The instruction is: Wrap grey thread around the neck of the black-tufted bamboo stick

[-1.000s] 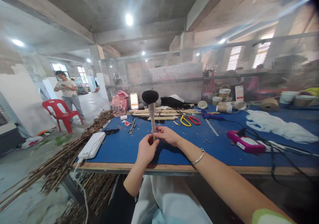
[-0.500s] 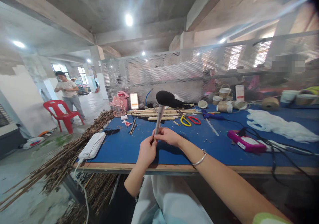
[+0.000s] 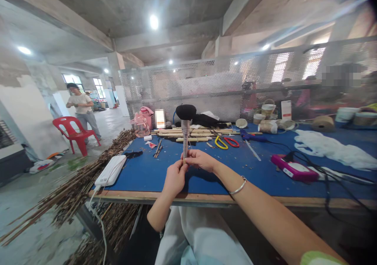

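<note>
Over the near half of the blue-topped table (image 3: 141, 182), the left hand (image 3: 176, 176) and right hand (image 3: 202, 161) pinch the foot of an upright, pale-wrapped stick (image 3: 185, 141) with a rounded black head (image 3: 186, 111). Head and upper wrapping (image 3: 185, 127) look done; fingers (image 3: 192, 161) hide whether the foot is.

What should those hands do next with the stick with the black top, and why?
Perhaps give the stick a small twist: the left hand and right hand both pinch its lower end, its black top stands above them, and its length looks wrapped, so turning might help check it all round.
</note>
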A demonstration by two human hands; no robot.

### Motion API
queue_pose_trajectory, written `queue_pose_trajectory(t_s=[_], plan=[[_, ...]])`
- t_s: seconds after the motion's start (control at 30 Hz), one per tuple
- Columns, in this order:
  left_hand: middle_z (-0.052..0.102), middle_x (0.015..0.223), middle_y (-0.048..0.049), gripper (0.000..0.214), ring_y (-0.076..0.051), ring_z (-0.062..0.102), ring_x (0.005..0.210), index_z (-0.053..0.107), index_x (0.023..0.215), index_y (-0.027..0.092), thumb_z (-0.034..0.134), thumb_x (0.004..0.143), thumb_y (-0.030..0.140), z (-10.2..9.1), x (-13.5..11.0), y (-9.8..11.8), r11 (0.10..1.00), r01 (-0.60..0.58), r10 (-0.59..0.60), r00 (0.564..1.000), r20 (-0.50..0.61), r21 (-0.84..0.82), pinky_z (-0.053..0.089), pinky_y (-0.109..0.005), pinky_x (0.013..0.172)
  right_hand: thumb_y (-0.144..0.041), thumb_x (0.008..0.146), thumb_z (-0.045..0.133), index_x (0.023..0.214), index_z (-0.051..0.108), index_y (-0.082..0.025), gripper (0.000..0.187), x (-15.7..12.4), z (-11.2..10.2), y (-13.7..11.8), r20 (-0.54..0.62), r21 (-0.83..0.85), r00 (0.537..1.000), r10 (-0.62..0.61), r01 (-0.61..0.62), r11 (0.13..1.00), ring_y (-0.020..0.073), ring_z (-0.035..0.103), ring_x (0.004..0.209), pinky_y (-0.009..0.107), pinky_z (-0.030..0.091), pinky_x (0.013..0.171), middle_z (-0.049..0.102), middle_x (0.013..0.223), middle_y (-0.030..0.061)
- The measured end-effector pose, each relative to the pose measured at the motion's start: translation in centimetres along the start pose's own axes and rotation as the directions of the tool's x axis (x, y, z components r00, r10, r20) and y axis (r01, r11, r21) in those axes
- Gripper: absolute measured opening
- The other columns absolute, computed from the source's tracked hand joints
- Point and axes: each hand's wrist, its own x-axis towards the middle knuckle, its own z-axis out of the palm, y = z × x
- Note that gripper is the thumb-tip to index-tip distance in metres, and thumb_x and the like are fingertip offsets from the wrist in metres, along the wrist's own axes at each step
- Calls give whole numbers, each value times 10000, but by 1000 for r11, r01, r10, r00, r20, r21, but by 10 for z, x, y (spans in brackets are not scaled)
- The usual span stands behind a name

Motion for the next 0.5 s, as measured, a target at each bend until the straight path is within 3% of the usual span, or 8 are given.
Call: queue_pose_trajectory(t_s=[0.1, 0.2, 0.5], plan=[[684, 879, -57, 204, -158, 596, 772, 638, 937, 157, 521, 789, 235, 2, 1, -2, 1000, 16, -17, 998, -60, -4, 424, -256, 713, -397, 664, 666, 852, 544, -126, 352, 1, 2, 2, -17, 19, 999, -35, 36, 999, 39, 346, 439, 204, 215, 420, 552, 646, -17], [681, 839, -52, 216, -154, 590, 733, 627, 920, 142, 593, 735, 250, 3, 1, -3, 999, 46, -46, 992, -117, -6, 432, -254, 685, -388, 661, 670, 846, 556, -125, 341, 2, 3, 2, -22, 6, 999, -45, 46, 999, 44, 359, 459, 207, 230, 438, 565, 668, -10], [701, 830, -57, 249, -179, 611, 745, 668, 963, 173, 476, 821, 244, -1, -1, 0, 1000, 14, -14, 1000, -6, 7, 437, -284, 703, -395, 652, 679, 870, 548, -120, 375, -1, -8, -2, 7, -51, 999, -37, 37, 998, 49, 357, 461, 209, 248, 444, 519, 611, -35]])
